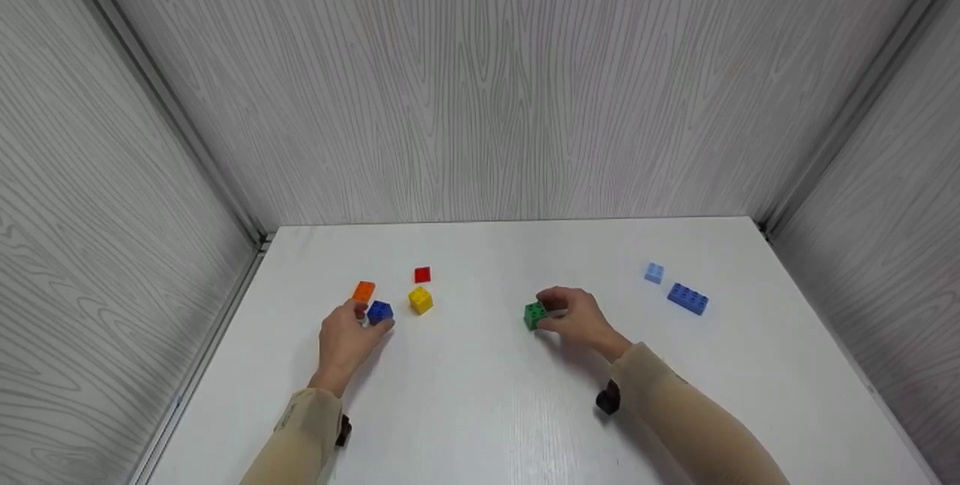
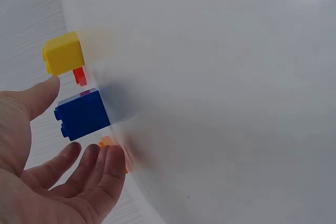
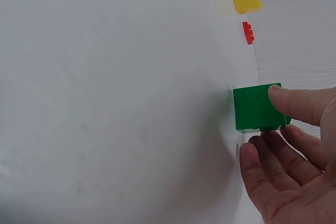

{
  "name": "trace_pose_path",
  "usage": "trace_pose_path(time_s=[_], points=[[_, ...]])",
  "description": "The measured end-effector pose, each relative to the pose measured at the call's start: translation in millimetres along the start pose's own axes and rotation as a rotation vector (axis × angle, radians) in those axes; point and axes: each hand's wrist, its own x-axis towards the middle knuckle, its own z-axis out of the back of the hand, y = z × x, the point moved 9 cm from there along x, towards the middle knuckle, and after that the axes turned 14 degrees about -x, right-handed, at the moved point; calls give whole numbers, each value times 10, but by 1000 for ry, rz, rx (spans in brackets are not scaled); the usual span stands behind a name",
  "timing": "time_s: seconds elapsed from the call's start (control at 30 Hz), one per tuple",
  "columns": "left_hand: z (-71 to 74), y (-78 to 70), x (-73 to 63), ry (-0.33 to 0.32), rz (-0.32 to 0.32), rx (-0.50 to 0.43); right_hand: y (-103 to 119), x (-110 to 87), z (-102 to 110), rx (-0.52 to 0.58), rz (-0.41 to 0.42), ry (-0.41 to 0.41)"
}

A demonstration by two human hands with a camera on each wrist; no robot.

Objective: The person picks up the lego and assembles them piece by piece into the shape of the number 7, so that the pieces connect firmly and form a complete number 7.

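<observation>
On the left of the white table a dark blue toy brick (image 1: 380,312) sits between the thumb and fingers of my left hand (image 1: 349,341). In the left wrist view, gaps show between this hand's fingertips and the blue brick (image 2: 84,115). Near the middle, my right hand (image 1: 581,320) pinches a green toy brick (image 1: 534,315). The right wrist view has the thumb against one face of the green brick (image 3: 257,109) and the fingers bent at its opposite side. An orange brick (image 1: 364,291) lies just beyond the left fingers. Right of the blue brick stands a yellow brick (image 1: 421,300).
A flat red brick (image 1: 422,275) lies behind the yellow one. On the right are a small light blue brick (image 1: 654,273) and a longer blue brick (image 1: 688,298). Grey wood-grain panels (image 1: 480,95) enclose the table (image 1: 465,410) at the back and sides.
</observation>
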Motion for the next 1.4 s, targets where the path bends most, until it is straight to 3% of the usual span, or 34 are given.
trace_pose_path(time_s=[0.33,0.83,1.17,1.4], points=[[-47,29,66,19,44,-35,-53,10,3,-2,-46,-28],[-67,29,59,18,63,-100,-66,-3,9,-5,-80,-36],[-60,2,68,-14,3,-84,-81,-1,13,34,-84,-37],[-86,-44,40,-15,7,-116,-90,11,8,15,-84,-40]])
